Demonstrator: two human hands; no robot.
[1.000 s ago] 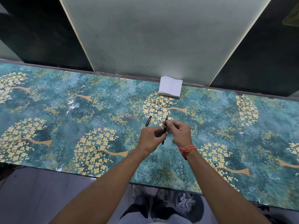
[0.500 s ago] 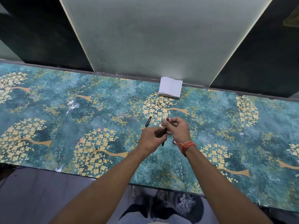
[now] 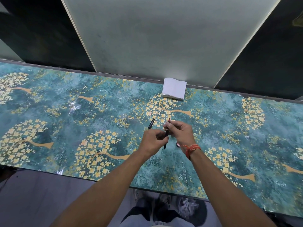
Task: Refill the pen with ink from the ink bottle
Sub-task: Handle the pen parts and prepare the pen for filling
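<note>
A thin black pen stands nearly upright above the table between both hands. My right hand pinches its upper part near the reddish tip. My left hand grips the lower barrel, fingers curled around it. A black pen cap lies on the table just beyond my left hand. A small round pinkish object shows under my right wrist, mostly hidden; I cannot tell if it is the ink bottle.
A stack of white paper napkins rests at the table's far edge against the pale wall panel. The table has a teal cover with yellow tree prints. Its near edge runs just below my forearms.
My right hand has shifted slightly and the pen's tip now shows above its fingers. Both hands have stayed on the pen in about the same place.
</note>
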